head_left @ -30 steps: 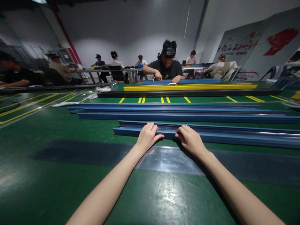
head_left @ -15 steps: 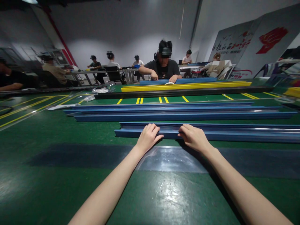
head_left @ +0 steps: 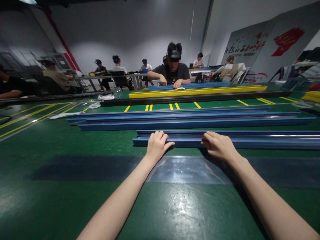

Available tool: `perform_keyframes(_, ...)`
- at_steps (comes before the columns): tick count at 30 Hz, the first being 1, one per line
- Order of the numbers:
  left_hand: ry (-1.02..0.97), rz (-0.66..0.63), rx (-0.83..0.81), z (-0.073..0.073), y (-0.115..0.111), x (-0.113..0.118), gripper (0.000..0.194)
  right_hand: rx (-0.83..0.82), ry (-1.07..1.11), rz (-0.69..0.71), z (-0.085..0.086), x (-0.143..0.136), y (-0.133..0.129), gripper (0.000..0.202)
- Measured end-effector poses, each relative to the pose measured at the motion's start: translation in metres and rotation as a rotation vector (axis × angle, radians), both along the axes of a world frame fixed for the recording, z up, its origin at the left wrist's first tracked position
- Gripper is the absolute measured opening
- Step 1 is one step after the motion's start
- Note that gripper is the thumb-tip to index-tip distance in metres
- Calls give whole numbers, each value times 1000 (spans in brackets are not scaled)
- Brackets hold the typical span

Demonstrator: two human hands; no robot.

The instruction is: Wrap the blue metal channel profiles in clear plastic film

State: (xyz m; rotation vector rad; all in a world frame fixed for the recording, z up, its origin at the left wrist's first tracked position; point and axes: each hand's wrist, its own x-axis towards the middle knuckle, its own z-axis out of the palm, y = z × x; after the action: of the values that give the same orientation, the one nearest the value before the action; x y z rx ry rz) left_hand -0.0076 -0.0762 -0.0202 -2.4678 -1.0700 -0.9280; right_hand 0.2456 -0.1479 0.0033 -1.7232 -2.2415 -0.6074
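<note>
A long blue channel profile [head_left: 185, 143] lies crosswise in front of me on the green table, its open side up. My left hand [head_left: 157, 145] has its fingers curled over the near wall close to the left end, the thumb sticking out along the front. Farther right, my right hand [head_left: 220, 145] pinches the same near wall; its fingertips are partly hidden behind the wall. Between my forearms and under them lies a clear plastic strip [head_left: 185, 170], flat on the table.
Beyond are more blue channels [head_left: 195, 123] side by side, then a black profile [head_left: 195, 97] and a yellow one [head_left: 200, 90]. Across the table a co-worker [head_left: 172, 68] bends over another blue profile. Clear plastic wrap [head_left: 107, 96] lies at the back left.
The near blue channel has slid to the right, and my right hand has moved right with it. My left hand stays in nearly the same place, now closer to the channel's left end.
</note>
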Motion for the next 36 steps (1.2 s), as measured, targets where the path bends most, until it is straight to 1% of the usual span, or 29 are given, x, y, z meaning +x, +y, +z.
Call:
perform_keyframes(5,4,2,-43,0,1,1,33,38,25,-7,-3,-1,0,17)
perform_keyframes(10,73,25,-18,-1,1,2,34,94,53,30,-5,-3,-1,20)
perform_keyframes(16,142,54,-8,-2,0,3,37,103,81,56,-6,-5,-2,25)
perform_keyframes(22,156,54,-12,-2,-1,3,38,19,0,92,-9,-12,2,32)
perform_keyframes(25,136,36,-17,-2,-1,3,36,0,-1,97,-12,-14,5,34)
perform_keyframes(30,125,32,-28,-2,-1,3,34,-18,22,53,-16,-16,6,35)
perform_keyframes(36,124,36,-33,-1,-2,4,35,-36,38,18,-15,-19,5,34)
